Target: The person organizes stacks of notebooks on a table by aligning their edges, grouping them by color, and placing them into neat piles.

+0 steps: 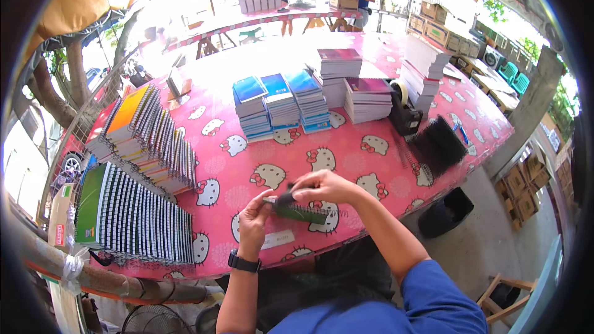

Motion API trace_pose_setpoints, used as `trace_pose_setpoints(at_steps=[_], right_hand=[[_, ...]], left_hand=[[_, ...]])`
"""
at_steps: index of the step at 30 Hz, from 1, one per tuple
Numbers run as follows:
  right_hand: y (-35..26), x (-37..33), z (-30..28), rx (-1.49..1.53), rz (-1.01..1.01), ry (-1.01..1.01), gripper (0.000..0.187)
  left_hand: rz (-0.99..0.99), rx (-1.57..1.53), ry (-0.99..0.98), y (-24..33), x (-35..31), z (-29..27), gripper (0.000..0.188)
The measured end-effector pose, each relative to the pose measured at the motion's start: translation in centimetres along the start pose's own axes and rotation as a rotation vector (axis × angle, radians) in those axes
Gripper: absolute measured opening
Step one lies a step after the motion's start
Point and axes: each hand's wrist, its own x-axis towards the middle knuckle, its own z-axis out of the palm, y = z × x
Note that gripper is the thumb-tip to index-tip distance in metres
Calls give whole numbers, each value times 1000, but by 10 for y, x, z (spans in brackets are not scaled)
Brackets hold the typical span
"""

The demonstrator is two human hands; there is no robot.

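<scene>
Low over the near edge of the table, a green notebook (pixel 303 213) is tilted with its spine up. A dark wire coil (pixel 337 213) runs along the spine and sticks out past its right end. My left hand (pixel 252 218) pinches at the notebook's left end, a watch on its wrist. From above, my right hand (pixel 323 187) is closed around a small black-handled tool (pixel 284 199), whose tip points toward my left fingers. The tool's exact kind is blurred and partly covered by the hand.
Stacks of green spiral notebooks (pixel 133 216) and orange-covered ones (pixel 148 139) stand at the left. Blue-covered stacks (pixel 284 105) and purple-covered stacks (pixel 368 100) sit farther back. A tape dispenser (pixel 405 108) and a pile of black coils (pixel 438 146) lie at right; a black bin (pixel 445 212) stands below.
</scene>
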Motion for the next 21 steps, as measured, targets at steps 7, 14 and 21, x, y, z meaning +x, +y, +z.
trace_pose_setpoints(at_steps=[7,14,21], right_hand=[[-1,6,7,83,62,-40,50],[41,-22,-42,-912,-6,557,64],[-81,-16,39,-128,-551,546,33]], left_hand=[[-42,123,53,9,-4,4,26],[137,204,-46,40,3,3,22],[596,701,91,88,-6,62,26]])
